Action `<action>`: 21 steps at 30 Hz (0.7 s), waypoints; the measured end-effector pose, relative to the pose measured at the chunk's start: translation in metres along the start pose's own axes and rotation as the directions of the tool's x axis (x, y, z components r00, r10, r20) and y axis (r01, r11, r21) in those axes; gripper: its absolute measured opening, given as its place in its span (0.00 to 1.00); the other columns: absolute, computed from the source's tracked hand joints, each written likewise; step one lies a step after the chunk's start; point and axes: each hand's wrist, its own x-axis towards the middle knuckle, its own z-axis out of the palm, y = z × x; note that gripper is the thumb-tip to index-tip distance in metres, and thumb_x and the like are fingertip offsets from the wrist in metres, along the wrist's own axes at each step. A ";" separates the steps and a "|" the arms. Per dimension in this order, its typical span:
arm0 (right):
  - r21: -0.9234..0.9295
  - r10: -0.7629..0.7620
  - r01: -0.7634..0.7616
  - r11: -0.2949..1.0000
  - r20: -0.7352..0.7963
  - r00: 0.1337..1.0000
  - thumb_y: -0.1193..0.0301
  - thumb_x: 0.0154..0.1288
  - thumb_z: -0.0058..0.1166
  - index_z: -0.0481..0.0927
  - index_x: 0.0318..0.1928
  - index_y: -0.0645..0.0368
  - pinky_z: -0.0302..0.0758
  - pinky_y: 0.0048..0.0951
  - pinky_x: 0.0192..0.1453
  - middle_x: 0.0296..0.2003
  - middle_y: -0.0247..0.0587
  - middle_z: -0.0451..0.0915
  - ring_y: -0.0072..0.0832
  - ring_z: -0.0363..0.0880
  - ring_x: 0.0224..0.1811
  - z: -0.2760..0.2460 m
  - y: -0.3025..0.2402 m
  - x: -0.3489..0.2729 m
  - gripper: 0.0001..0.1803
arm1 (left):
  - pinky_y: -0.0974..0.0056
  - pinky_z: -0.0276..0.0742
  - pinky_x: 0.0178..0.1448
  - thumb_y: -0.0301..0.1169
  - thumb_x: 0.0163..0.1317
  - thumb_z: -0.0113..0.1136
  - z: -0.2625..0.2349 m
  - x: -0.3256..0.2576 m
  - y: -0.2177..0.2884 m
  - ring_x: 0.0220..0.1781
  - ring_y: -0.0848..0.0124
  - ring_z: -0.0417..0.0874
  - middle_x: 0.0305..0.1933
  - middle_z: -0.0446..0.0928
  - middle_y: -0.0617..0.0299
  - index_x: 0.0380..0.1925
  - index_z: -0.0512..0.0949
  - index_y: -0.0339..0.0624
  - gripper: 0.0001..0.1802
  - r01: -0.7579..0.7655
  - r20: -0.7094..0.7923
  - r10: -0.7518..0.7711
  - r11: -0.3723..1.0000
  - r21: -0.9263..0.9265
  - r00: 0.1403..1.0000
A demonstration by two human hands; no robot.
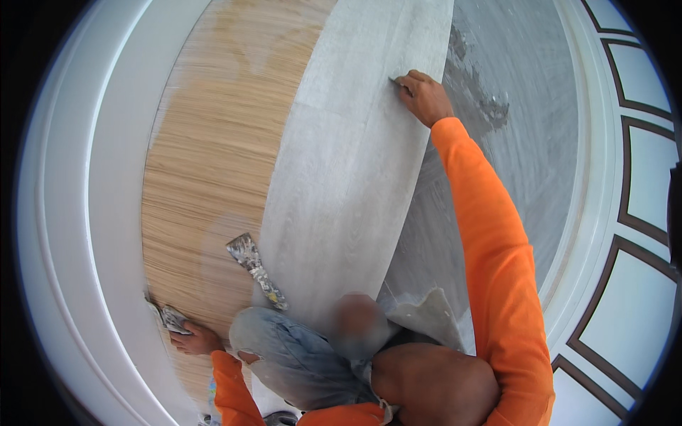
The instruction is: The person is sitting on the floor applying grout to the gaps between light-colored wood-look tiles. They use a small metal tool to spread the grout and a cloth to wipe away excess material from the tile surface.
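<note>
My right hand (426,98) reaches far forward over the grey wood-look plank (341,156), near its right edge. Its fingers are closed on a small dark thin-edged piece (394,82), mostly covered by the hand. At the lower left, my left hand (196,340) rests low beside the white wall, its fingers round a grey, white-smeared object (172,319) whose kind I cannot make out. Between the hands, a putty knife (256,271) crusted with dried filler lies on the tan wood-grain surface (213,163), close to my knee.
Right of the plank, a grey surface (497,184) shows dark smears and scraped patches. A torn pale sheet (430,316) lies by my bare knee. White curved trim (99,156) runs along the left; white panels with dark brown frames (643,177) line the right.
</note>
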 end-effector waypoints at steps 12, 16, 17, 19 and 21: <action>0.001 0.002 -0.002 1.000 0.069 0.998 0.72 0.69 0.60 0.89 0.54 0.59 0.84 0.42 0.62 0.48 0.42 0.85 0.41 0.86 0.54 -0.008 -0.005 0.004 0.15 | 0.38 0.68 0.69 0.60 0.74 0.48 -0.006 -0.004 -0.001 0.64 0.40 0.74 0.67 0.72 0.44 0.72 0.70 0.40 0.40 0.015 0.039 -0.015 1.000 -0.019 0.999; 0.021 0.025 -0.025 0.999 0.006 1.000 0.72 0.69 0.60 0.89 0.54 0.58 0.84 0.42 0.62 0.48 0.42 0.85 0.40 0.86 0.53 -0.003 -0.006 0.007 0.15 | 0.39 0.67 0.68 0.56 0.75 0.49 -0.005 -0.004 -0.003 0.63 0.41 0.73 0.66 0.72 0.45 0.71 0.71 0.40 0.36 0.000 0.020 0.000 1.000 -0.006 1.000; 0.006 -0.008 0.008 1.000 0.017 1.000 0.72 0.69 0.60 0.89 0.54 0.59 0.84 0.41 0.62 0.48 0.41 0.85 0.40 0.86 0.53 -0.003 -0.003 0.007 0.15 | 0.39 0.67 0.68 0.56 0.74 0.49 -0.003 -0.003 -0.001 0.63 0.41 0.73 0.66 0.72 0.45 0.71 0.71 0.40 0.36 0.008 0.019 -0.008 1.000 -0.017 1.000; -0.017 -0.071 0.072 0.997 0.046 0.996 0.73 0.69 0.60 0.89 0.53 0.59 0.85 0.41 0.61 0.47 0.41 0.85 0.40 0.86 0.53 -0.006 -0.003 0.001 0.15 | 0.39 0.67 0.67 0.56 0.74 0.49 -0.001 -0.002 0.000 0.63 0.42 0.73 0.66 0.72 0.45 0.71 0.71 0.40 0.36 -0.006 0.009 0.006 1.000 -0.010 1.000; -0.004 -0.008 0.009 1.000 0.073 0.997 0.73 0.70 0.59 0.88 0.53 0.60 0.84 0.41 0.62 0.48 0.41 0.85 0.40 0.86 0.54 -0.010 -0.004 0.008 0.15 | 0.40 0.67 0.67 0.56 0.74 0.50 -0.002 -0.003 -0.003 0.62 0.42 0.73 0.66 0.72 0.45 0.71 0.71 0.40 0.36 -0.011 0.008 0.011 1.000 0.002 1.000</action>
